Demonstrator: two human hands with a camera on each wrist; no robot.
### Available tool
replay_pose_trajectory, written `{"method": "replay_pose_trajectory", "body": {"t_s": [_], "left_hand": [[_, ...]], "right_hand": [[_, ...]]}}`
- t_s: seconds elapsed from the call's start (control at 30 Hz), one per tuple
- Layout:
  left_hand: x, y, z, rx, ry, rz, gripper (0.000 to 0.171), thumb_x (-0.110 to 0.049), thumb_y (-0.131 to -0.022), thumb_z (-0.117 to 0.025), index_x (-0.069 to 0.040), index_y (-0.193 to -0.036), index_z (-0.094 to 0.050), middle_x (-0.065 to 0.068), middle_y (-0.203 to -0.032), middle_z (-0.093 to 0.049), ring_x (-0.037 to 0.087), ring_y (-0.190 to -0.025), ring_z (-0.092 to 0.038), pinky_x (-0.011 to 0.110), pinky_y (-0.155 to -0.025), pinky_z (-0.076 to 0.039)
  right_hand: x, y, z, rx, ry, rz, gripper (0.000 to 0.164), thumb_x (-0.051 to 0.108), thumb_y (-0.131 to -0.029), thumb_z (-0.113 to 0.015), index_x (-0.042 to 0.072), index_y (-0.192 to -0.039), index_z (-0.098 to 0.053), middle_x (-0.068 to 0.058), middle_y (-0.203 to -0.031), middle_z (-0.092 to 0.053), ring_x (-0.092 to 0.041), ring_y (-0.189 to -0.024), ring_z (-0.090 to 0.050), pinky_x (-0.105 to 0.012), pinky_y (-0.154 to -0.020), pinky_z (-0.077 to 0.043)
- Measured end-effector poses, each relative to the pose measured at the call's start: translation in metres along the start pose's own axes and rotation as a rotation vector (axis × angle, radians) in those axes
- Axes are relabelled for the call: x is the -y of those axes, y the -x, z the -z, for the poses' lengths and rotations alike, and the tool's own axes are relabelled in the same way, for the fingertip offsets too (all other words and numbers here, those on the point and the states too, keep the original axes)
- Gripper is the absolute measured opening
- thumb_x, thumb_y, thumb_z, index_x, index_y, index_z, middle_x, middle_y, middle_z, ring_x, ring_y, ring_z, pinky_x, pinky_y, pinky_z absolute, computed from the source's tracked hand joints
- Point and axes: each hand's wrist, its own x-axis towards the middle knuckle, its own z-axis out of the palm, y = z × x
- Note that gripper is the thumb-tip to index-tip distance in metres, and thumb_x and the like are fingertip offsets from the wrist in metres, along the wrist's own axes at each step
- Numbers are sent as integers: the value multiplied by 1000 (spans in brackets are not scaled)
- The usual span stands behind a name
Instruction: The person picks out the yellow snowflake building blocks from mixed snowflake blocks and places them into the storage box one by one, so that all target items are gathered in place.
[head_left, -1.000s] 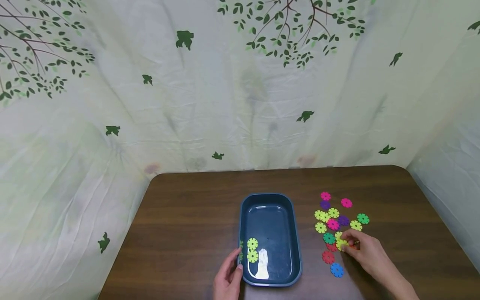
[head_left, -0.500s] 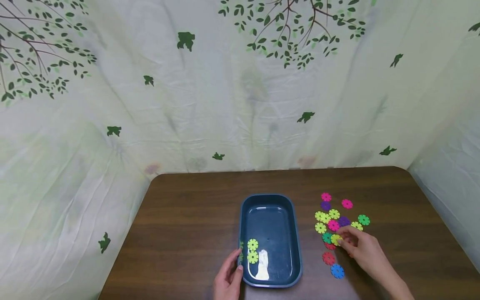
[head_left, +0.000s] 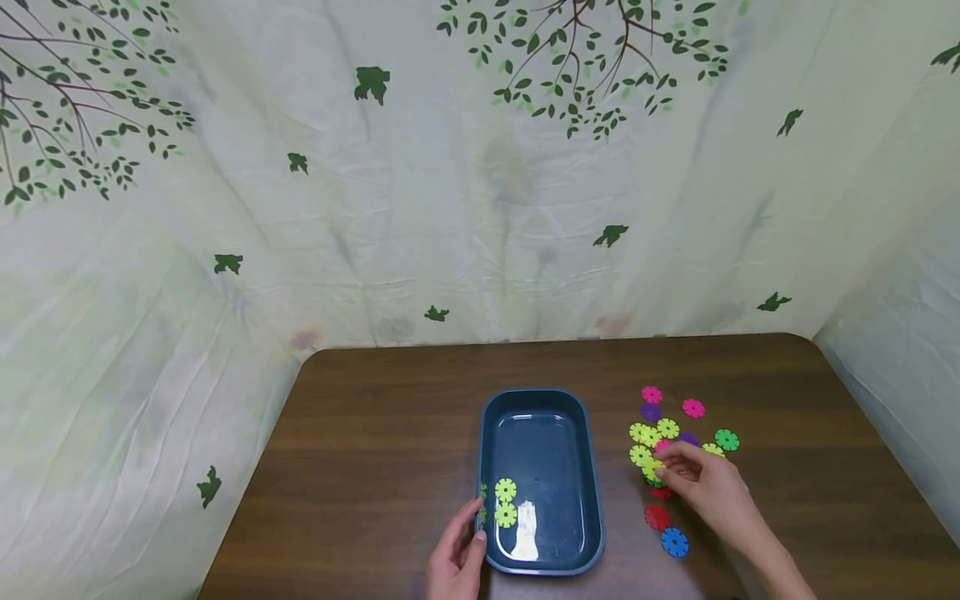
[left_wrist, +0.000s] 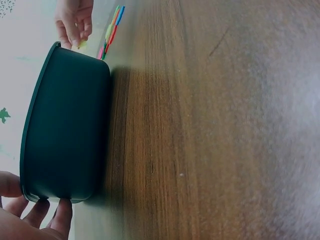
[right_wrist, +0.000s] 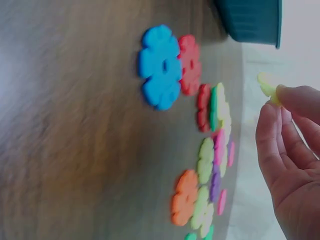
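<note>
My R hand (head_left: 711, 487) is pinching a yellow disc (right_wrist: 264, 81) btwn thumb & fingers, holding it up off the table (head_left: 390, 467), over the nr-L edge of the loose discs (head_left: 651, 435). The tray (head_left: 558, 458) is lying to the L of that pinch, well apart, its long axis running away from me, its R long side facing the pinch. My L hand (head_left: 457, 554) is gripping the tray's L rim, nr end, so L is being the nearer one. Two yellow discs (head_left: 501, 490) are lying inside, by the L wall. Not seeing any brands, labels or legible writing.
</note>
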Motion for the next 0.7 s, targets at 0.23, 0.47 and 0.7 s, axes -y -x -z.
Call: {"method": "replay_pose_trajectory", "body": {"t_s": [0.23, 0.47, 0.7], "left_hand": [[0, 0, -1, -1, -3, 6, 43, 10, -88, -56, -5, -127, -63, 19, -134, -57, 33, -122, -54, 17, -87, -48], [-1, 0, 0, 2, -26, 18, 42, 10, -89, -56, -7, -127, -64, 19, -135, -56, 34, -123, -54, 22, -89, -49], [-3, -1, 1, 8, -69, 48, 42, 5, -91, -58, -13, -128, -64, 16, -136, -56, 33, -123, -55, 29, -91, -51]], "right_hand": [[10, -5, -4, 7, -40, 8, 16, 12, -85, -77, 9, -99, -68, 0, -86, -66, -14, -80, -63, -23, -69, -55], [28, -9, -6, 37, -83, 12, 16, 12, -86, -76, 9, -100, -68, -2, -88, -66, -18, -81, -63, -23, -71, -55], [41, -15, -11, 63, -82, 30, 15, 9, -87, -75, 10, -100, -68, -1, -87, -65, -18, -80, -62, -23, -71, -55]]}}
